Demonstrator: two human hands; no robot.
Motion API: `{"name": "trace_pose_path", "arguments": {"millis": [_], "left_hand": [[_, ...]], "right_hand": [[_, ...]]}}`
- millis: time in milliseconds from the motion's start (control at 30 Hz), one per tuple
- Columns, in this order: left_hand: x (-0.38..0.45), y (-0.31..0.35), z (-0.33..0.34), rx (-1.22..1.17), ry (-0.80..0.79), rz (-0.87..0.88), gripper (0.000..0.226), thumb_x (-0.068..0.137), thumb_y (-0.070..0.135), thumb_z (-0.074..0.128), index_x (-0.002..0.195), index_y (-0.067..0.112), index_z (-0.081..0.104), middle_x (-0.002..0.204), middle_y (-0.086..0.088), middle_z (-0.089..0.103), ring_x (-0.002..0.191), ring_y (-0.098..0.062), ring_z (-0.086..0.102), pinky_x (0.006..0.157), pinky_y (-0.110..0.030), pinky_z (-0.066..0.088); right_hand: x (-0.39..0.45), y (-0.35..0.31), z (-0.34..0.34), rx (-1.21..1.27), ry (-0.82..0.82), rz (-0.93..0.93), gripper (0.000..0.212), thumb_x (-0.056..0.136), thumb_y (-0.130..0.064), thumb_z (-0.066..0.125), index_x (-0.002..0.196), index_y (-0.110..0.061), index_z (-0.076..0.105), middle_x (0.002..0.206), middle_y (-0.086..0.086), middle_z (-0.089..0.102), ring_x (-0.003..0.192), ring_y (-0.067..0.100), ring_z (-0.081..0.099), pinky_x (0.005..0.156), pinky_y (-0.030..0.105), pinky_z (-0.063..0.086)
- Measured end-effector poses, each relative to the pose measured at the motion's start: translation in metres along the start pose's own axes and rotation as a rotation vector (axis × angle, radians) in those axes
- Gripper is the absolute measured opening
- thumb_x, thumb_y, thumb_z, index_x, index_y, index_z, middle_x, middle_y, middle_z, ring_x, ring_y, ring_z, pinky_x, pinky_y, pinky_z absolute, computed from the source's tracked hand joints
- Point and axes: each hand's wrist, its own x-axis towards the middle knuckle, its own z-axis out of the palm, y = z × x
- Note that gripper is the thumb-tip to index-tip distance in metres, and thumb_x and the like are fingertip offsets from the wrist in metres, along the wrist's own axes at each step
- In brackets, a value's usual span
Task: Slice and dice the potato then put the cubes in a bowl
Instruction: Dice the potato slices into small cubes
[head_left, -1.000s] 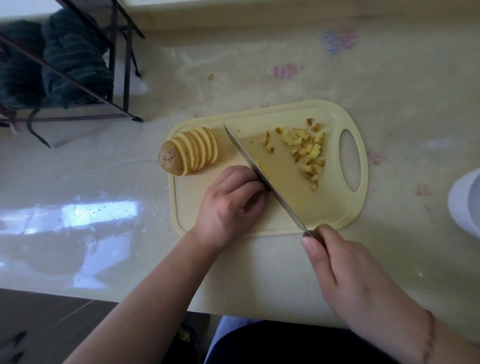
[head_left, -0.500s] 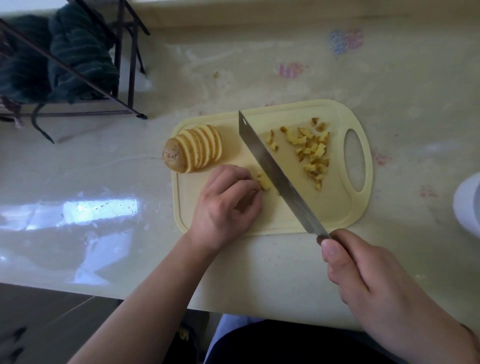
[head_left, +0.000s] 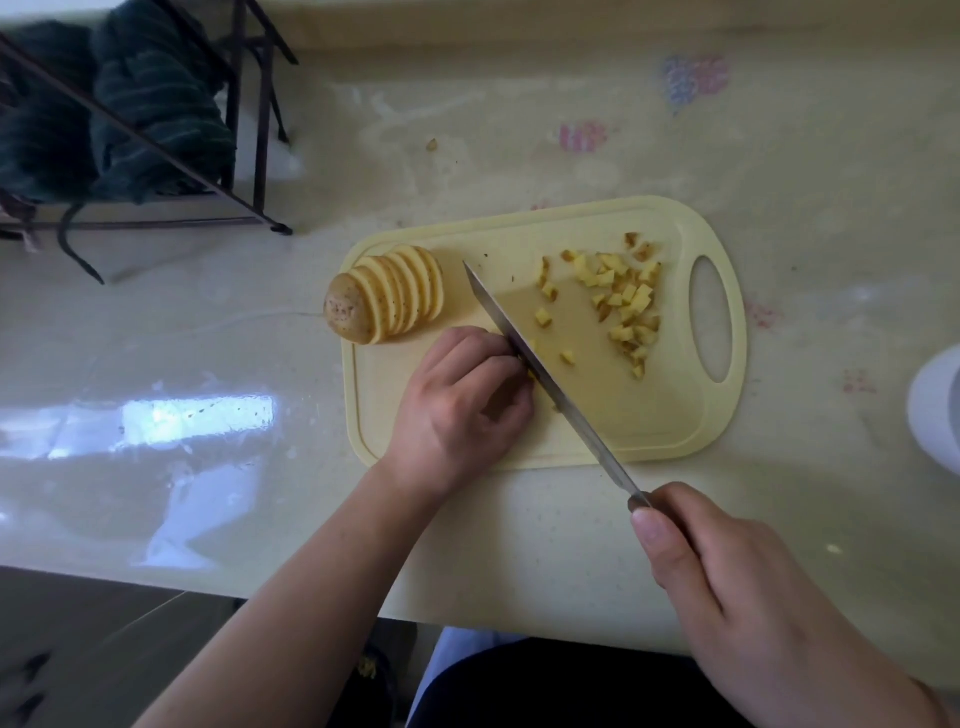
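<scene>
Left hand (head_left: 462, 400) sits knuckles-up on the cutting board (head_left: 691, 415), fingers curled down over a bit of potato, mostly hidden under them; only a sliver of yellow shows at the fingertips, right against the blade. Going left to right: dark metal rack (head_left: 249, 171) with green striped cloth (head_left: 124, 104) at the far left corner of the pale glossy table (head_left: 519, 545), well apart from the board. Sliced potato (head_left: 387, 299) lies on the board's left end, slices fanned and leaning on each other, skin-on end cap facing left and overhanging the board edge. Knife (head_left: 545, 376) runs diagonally across the board, tip pointing up-left near the slices, flat of the blade touching the left fingertips, edge down on the board. Right of the blade: a few loose cubes, then the main pile of potato cubes (head_left: 623, 296) near the board's handle cutout. Right hand (head_left: 727, 582) is off the board near the table's front edge, fingers wrapped around the knife handle, thumb along the top. White bowl (head_left: 935, 405) at the far right edge, cut off by the frame; contents not visible.
</scene>
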Motion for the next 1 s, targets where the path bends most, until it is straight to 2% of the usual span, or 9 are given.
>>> {"name": "trace_pose_path", "arguments": {"millis": [100,233,367,467,567,600,700,833,1000], "left_hand": [[0.0,0.0,0.0,-0.001,-0.002,-0.005,0.008,0.086,0.002,0.076,0.087,-0.006,0.075,0.093,-0.015,0.072,0.086,-0.032,0.066,0.088,-0.025,0.047],[0.0,0.001,0.001,-0.012,0.005,-0.01,0.008,0.084,0.001,0.078,0.087,-0.005,0.075,0.094,-0.014,0.072,0.087,-0.03,0.066,0.087,-0.027,0.05],[0.001,0.0,0.002,0.002,-0.011,0.006,0.009,0.082,0.0,0.079,0.087,-0.005,0.075,0.095,-0.015,0.072,0.086,-0.03,0.065,0.082,-0.034,0.053],[0.001,0.001,0.001,0.027,-0.019,0.02,0.007,0.084,0.002,0.078,0.086,-0.003,0.074,0.094,-0.014,0.072,0.083,-0.03,0.065,0.078,-0.036,0.053],[0.0,0.002,0.0,0.053,-0.014,0.015,0.006,0.085,0.003,0.078,0.085,-0.002,0.074,0.092,-0.013,0.07,0.081,-0.028,0.063,0.078,-0.034,0.052],[0.0,0.002,0.001,0.058,-0.014,0.013,0.006,0.086,0.003,0.078,0.085,-0.002,0.074,0.092,-0.013,0.07,0.081,-0.028,0.063,0.078,-0.033,0.052],[0.003,0.004,0.004,0.063,-0.037,0.027,0.004,0.089,0.001,0.075,0.088,-0.003,0.074,0.093,-0.013,0.071,0.08,-0.029,0.065,0.077,-0.032,0.054],[0.012,0.002,0.01,0.052,-0.084,0.066,0.003,0.091,-0.002,0.073,0.093,-0.004,0.074,0.098,-0.014,0.072,0.081,-0.03,0.066,0.076,-0.034,0.055],[0.042,0.007,0.029,0.031,-0.099,0.087,0.008,0.092,-0.002,0.07,0.097,-0.003,0.075,0.102,-0.016,0.073,0.086,-0.031,0.068,0.078,-0.035,0.055]], "right_hand": [[-0.002,0.0,0.0,-0.009,-0.005,0.012,0.046,0.085,-0.065,0.022,0.073,-0.026,0.043,0.055,-0.006,0.05,0.046,0.009,0.045,0.047,0.021,0.031],[0.008,-0.001,0.007,-0.019,-0.001,0.01,0.037,0.091,-0.055,0.024,0.073,-0.027,0.039,0.061,-0.013,0.055,0.052,0.009,0.049,0.05,0.021,0.034],[0.018,0.002,0.014,-0.033,0.041,-0.031,0.037,0.092,-0.059,0.024,0.073,-0.03,0.038,0.055,-0.004,0.052,0.052,0.008,0.049,0.051,0.027,0.033],[0.017,0.008,0.004,0.013,0.055,-0.004,0.038,0.088,-0.063,0.024,0.077,-0.033,0.044,0.068,-0.004,0.061,0.055,0.008,0.056,0.055,0.031,0.04],[0.022,0.019,-0.013,0.018,0.094,0.024,0.04,0.085,-0.068,0.025,0.081,-0.035,0.047,0.068,0.001,0.062,0.054,0.011,0.059,0.056,0.037,0.044],[0.026,0.024,-0.019,0.031,0.109,0.038,0.043,0.083,-0.069,0.025,0.081,-0.033,0.048,0.066,0.003,0.061,0.05,0.013,0.057,0.053,0.039,0.045],[0.039,0.035,-0.031,0.174,0.11,0.112,0.055,0.081,-0.077,0.027,0.081,-0.027,0.051,0.059,0.007,0.053,0.043,0.012,0.043,0.045,0.032,0.038],[0.043,0.037,-0.037,0.299,0.022,0.139,0.055,0.079,-0.073,0.033,0.081,-0.02,0.05,0.056,0.0,0.045,0.045,0.013,0.035,0.045,0.024,0.03],[0.031,0.028,-0.05,0.458,-0.051,0.149,0.054,0.076,-0.07,0.04,0.078,-0.017,0.049,0.059,0.003,0.038,0.047,0.018,0.03,0.042,0.023,0.026]]}}
